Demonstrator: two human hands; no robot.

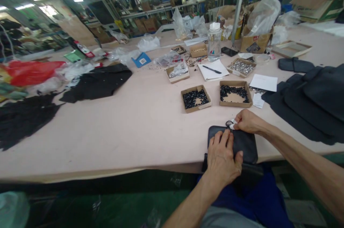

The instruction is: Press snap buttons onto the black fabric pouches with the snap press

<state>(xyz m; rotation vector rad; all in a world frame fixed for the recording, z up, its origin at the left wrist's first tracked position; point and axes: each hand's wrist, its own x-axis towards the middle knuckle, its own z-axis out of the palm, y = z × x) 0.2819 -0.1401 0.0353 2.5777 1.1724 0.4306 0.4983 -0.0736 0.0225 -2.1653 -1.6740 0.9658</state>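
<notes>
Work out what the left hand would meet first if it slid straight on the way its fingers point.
Probably the small black ring at the far edge of the flat black piece under the left hand, though depth is unclear.

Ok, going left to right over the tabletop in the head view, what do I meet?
Red plastic, flat black sheet, blue folded card, left open box of small black pieces, right open box of small black pieces, layered black panels.
</notes>
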